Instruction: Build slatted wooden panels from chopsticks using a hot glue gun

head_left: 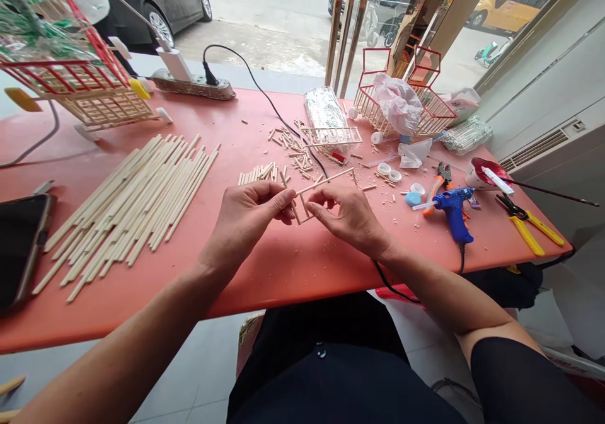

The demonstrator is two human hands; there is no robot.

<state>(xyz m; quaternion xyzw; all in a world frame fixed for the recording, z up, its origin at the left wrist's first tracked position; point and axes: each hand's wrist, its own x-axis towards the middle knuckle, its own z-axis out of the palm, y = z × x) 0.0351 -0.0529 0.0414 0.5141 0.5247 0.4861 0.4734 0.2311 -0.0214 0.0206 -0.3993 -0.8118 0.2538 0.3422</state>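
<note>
A small frame of thin wooden sticks [326, 183] is held above the table near its front edge, between both hands. My left hand [250, 213] pinches the frame's left end with thumb and fingers, around a short upright stick. My right hand [352, 216] is closed on the frame's lower side, its fingertips partly hidden behind the thumb. Just beyond the left hand lies a row of short cut sticks [259, 173]. More short stick pieces [293, 150] are scattered behind the frame. A blue glue gun [451, 213] rests to the right of my right hand.
Long wooden sticks [137, 210] and a phone [21, 241] lie at left. Orange-handled pliers [435, 191], yellow-handled cutters [527, 232] and a cup [475, 175] are at right. Stick-built carts [108, 106] stand at both back corners. A black cable crosses from the power strip [189, 84].
</note>
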